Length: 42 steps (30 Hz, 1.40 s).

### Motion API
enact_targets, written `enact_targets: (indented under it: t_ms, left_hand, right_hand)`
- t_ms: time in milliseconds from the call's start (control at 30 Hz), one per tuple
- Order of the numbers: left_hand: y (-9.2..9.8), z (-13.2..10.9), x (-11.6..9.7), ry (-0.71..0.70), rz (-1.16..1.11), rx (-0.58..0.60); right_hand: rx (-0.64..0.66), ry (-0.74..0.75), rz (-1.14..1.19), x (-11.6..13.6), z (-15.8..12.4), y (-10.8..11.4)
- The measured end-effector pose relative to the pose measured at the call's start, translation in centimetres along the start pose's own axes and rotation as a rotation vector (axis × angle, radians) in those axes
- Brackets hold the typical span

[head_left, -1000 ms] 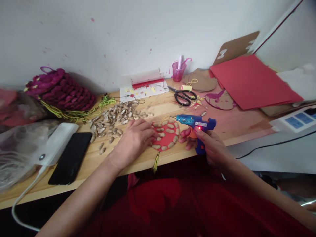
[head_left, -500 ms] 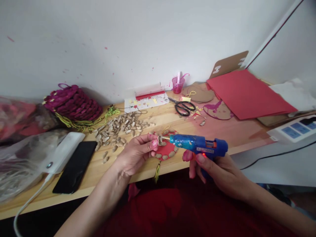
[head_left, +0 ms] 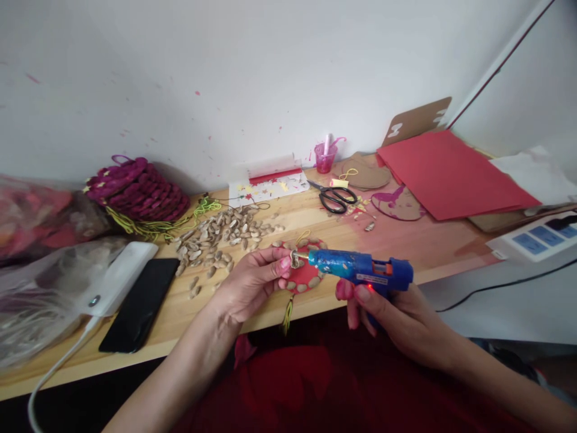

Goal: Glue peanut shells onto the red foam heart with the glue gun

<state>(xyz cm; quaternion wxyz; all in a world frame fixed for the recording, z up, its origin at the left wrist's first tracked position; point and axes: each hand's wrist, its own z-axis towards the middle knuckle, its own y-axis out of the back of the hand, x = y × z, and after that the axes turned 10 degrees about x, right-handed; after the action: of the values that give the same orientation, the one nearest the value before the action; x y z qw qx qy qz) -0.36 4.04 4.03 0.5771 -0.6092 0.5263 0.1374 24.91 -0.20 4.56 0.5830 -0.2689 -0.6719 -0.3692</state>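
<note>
Between thumb and fingers, my left hand (head_left: 259,276) pinches a peanut shell (head_left: 294,260) with its hollow side showing. My right hand (head_left: 387,313) grips a blue glue gun (head_left: 354,266) by its handle, a small red light glowing on it. The gun's metal nozzle is at the shell; whether it touches I cannot tell. Behind and below them on the table lies a red disc (head_left: 309,273) ringed with peanut shells, partly covered by my left hand and the gun. A yellow-green tassel (head_left: 287,314) hangs from its near edge, and a yellow loop sits at its far edge.
Loose peanut shells (head_left: 220,234) are heaped left of the disc. Beyond are black scissors (head_left: 336,198), a pink cup (head_left: 325,159) and red card sheets (head_left: 460,174). A phone (head_left: 139,305), a white power bank (head_left: 126,276) and plastic bags lie left; a power strip (head_left: 536,237) is right.
The glue gun has shifted slightly down and left, and its orange feed part shows more. Both hands keep their hold. The whole view has moved a little.
</note>
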Motion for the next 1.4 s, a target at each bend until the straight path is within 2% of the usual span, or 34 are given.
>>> enact_targets:
  t_ms: [967, 1400]
  left_hand:
    - [0.04, 0.13, 0.08, 0.016, 0.011, -0.021]
    - [0.16, 0.15, 0.07, 0.018, 0.006, -0.004]
  right_hand:
    - [-0.003, -0.014, -0.064, -0.81, -0.02, 0.19]
    - [-0.016, -0.023, -0.063, -0.17, 0.28, 0.24]
